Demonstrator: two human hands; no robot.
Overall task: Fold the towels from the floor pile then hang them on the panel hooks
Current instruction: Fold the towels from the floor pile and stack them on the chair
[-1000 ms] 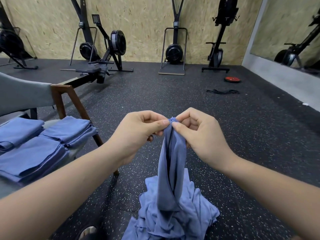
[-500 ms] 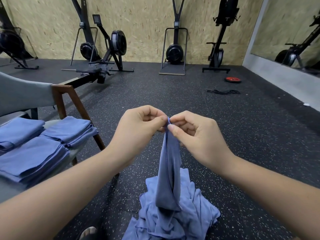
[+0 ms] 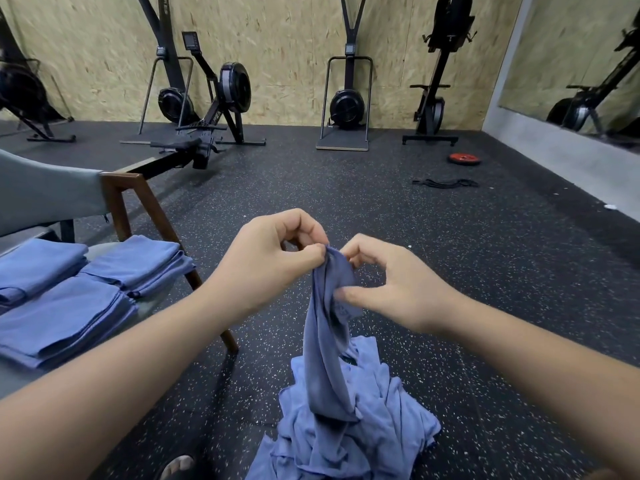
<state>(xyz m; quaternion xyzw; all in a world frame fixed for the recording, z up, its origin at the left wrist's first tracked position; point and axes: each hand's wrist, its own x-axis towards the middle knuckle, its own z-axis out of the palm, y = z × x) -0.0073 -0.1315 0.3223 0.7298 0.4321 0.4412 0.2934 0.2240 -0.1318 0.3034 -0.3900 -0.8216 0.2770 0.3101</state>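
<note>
Hands hold one towel (image 3: 323, 327) up from the pile (image 3: 374, 431) below them: left hand (image 3: 273, 261) pinches its top corner, right hand (image 3: 391, 289) closes loosely round the edge beside it, likely to spread it for folding.

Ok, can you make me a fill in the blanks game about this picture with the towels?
The left hand pinches the top of a ___ towel.
On the chair, the folded towels lie in ___ stacks.
The round weight plate on the floor is ___.
Missing words: blue, three, red.
</note>
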